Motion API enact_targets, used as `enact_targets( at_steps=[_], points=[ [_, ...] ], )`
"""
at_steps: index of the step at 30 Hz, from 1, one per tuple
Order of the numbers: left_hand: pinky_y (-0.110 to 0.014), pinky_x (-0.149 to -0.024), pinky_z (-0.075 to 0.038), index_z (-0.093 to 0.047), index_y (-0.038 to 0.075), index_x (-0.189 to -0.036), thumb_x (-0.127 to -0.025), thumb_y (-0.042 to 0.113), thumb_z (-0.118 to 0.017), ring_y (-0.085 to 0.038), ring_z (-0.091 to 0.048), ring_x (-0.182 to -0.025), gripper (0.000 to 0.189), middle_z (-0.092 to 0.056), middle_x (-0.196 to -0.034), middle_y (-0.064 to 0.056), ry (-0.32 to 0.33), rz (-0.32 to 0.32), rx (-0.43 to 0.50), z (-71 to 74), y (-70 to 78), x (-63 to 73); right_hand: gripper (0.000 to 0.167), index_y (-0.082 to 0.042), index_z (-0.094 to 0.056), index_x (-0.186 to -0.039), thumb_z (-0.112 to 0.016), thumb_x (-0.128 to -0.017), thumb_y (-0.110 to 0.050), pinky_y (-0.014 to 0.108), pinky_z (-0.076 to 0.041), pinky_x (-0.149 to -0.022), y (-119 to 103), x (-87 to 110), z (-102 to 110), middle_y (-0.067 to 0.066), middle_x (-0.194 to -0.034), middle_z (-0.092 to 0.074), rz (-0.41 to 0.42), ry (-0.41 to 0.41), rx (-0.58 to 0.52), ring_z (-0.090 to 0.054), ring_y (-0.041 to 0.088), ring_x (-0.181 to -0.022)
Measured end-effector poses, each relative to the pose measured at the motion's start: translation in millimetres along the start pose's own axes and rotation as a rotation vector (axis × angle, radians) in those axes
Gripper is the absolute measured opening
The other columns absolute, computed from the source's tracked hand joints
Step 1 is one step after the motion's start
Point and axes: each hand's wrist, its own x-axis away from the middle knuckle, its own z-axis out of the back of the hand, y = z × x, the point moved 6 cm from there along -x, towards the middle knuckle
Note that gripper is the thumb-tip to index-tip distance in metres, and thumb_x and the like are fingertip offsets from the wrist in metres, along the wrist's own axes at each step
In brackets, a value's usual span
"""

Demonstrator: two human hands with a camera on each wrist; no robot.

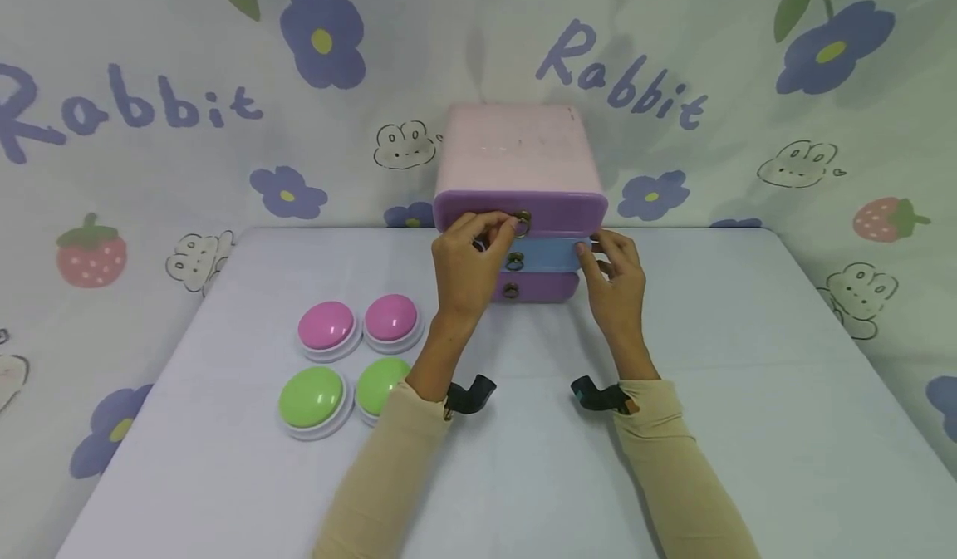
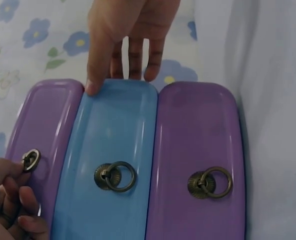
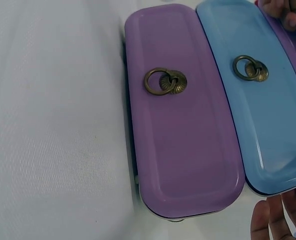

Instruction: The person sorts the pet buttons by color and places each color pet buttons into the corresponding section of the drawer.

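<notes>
A small drawer cabinet (image 1: 519, 148) with a pink top stands at the back of the table. Its fronts run from a purple top drawer (image 1: 478, 202) to a blue middle drawer (image 1: 553, 254) and a purple bottom drawer (image 1: 549, 286). My left hand (image 1: 467, 277) pinches the brass ring pull (image 2: 32, 160) of the top drawer between thumb and fingertips. On the cabinet's right side, my right hand (image 1: 619, 289) holds the edge, its thumb on the blue front's end and its fingers along the side wall. Ring pulls on the blue (image 2: 115, 176) and lower purple fronts hang free.
Left of the cabinet lie two pink push buttons (image 1: 326, 326) and two green push buttons (image 1: 311, 397) on white bases; my left forearm partly covers one green button. A printed cloth (image 1: 463, 44) hangs behind the white table (image 1: 733, 318).
</notes>
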Motion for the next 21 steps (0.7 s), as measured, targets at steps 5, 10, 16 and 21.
enact_targets(
  at_steps=[5, 10, 16, 21],
  points=[
    [-0.022, -0.059, -0.043, -0.077, 0.000, -0.091, -0.092, 0.015, -0.073, -0.013, -0.054, -0.066, 0.016, -0.059, -0.073, -0.003, 0.002, 0.001, 0.000, 1.2, -0.1, -2.2, 0.037, 0.008, -0.059, -0.132, -0.064, -0.098, -0.005, 0.031, -0.048, -0.091, -1, -3.8, -1, 0.022, -0.128, -0.053, 0.011, -0.013, 0.018, -0.055, 0.022, -0.111],
    [-0.022, -0.059, -0.043, -0.077, 0.000, -0.092, -0.093, 0.015, -0.073, -0.013, -0.054, -0.066, 0.016, -0.059, -0.073, -0.003, -0.015, 0.022, -0.006, 1.9, -4.0, 0.6, 0.036, 0.007, -0.061, -0.131, -0.064, -0.098, -0.008, 0.033, -0.048, -0.091, 0, -6.5, 2, 0.019, -0.127, -0.054, 0.011, -0.022, 0.021, -0.056, 0.020, -0.109],
    [-0.022, -0.060, -0.043, -0.077, 0.000, -0.093, -0.092, 0.014, -0.074, -0.013, -0.054, -0.068, 0.015, -0.059, -0.075, -0.003, -0.025, 0.015, -0.010, 2.9, -4.5, 3.9, 0.041, 0.005, -0.057, -0.137, -0.064, -0.098, -0.009, 0.026, -0.047, -0.093, 0, -11.0, 4, 0.018, -0.132, -0.051, -0.009, -0.094, -0.001, -0.055, 0.012, -0.110],
    [-0.022, -0.060, -0.044, -0.077, -0.001, -0.093, -0.093, 0.014, -0.073, -0.013, -0.054, -0.067, 0.015, -0.059, -0.075, -0.003, -0.028, -0.011, -0.005, 1.4, -0.9, 5.1, 0.039, 0.007, -0.057, -0.134, -0.063, -0.099, -0.008, 0.028, -0.046, -0.098, -2, -17.6, 8, 0.017, -0.134, -0.052, -0.032, -0.147, -0.026, -0.054, 0.011, -0.113]
  ],
)
